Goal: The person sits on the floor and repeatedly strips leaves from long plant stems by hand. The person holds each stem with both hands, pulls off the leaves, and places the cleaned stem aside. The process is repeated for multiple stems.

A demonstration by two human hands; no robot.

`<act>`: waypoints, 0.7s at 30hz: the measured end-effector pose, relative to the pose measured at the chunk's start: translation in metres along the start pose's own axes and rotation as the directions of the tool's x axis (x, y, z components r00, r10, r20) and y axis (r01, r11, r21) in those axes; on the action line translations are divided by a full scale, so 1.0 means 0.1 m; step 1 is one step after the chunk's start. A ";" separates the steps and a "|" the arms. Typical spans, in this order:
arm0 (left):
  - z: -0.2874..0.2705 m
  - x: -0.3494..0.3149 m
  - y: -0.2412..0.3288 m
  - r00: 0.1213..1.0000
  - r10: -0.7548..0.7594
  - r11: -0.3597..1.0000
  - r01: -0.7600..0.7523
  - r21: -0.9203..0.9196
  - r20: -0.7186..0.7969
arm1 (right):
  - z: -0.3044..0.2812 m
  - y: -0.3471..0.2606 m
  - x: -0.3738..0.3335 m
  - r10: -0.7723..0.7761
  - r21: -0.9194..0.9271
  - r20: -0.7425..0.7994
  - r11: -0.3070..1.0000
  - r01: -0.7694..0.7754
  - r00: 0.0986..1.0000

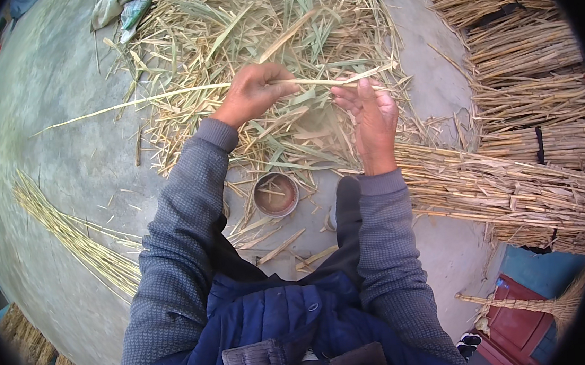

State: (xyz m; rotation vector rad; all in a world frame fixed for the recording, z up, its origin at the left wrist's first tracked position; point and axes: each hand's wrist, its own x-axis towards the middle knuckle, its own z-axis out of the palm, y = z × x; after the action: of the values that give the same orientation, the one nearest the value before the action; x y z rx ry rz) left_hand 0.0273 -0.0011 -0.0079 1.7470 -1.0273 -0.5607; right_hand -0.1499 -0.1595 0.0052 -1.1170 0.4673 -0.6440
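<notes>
A long, thin pale-yellow reed stalk [160, 97] stretches across in front of me, its narrow tip pointing out to the left. My left hand [255, 92] is closed round the stalk, thumb and fingers pinching it. Near the other end, where dry leaf strips peel away, my right hand [376, 123] has the stalk between its raised thumb and bent fingers. Below both hands spreads a heap of stripped dry and greenish leaves [223, 28]. A small round metal bowl [278, 213] with bits of stalk inside stands on the floor between my feet.
Peeled stalks [78, 236] lie in a loose sheaf on the concrete floor at left. Thick reed bundles [524, 51] are stacked at right, and another long bundle [494, 179] reaches toward my right forearm. A broom [526, 304] lies by a red panel [517, 319] at lower right.
</notes>
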 end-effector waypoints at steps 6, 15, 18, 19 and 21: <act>0.01 -0.01 0.08 0.981 -0.191 0.941 0.179 -0.289 -0.014 | -0.07 0.02 -0.02 -0.007 -0.039 0.040 0.999 0.009 0.999; -0.58 -0.03 -0.20 0.918 0.058 0.846 0.163 0.508 -0.391 | -0.19 -0.02 -0.01 0.077 -0.135 -0.036 0.988 -0.081 0.996; -0.32 -0.03 -0.16 0.890 0.373 0.700 -0.084 0.709 -0.263 | -0.09 -0.01 -0.01 0.076 -0.143 -0.017 0.987 -0.078 0.997; -0.21 -0.01 -0.09 0.867 0.444 0.763 -0.234 0.602 -0.226 | -0.04 0.01 -0.01 0.073 -0.135 -0.009 0.988 -0.073 0.997; 0.06 -0.02 0.05 0.919 0.365 0.882 -0.289 0.372 -0.151 | 0.04 0.04 -0.02 0.081 -0.115 0.016 0.990 -0.078 0.997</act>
State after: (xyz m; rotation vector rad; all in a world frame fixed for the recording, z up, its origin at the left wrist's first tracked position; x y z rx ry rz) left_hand 0.0203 -0.0034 -0.0059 1.8262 -1.2856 0.0331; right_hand -0.1473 -0.1544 0.0033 -1.2056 0.5332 -0.5409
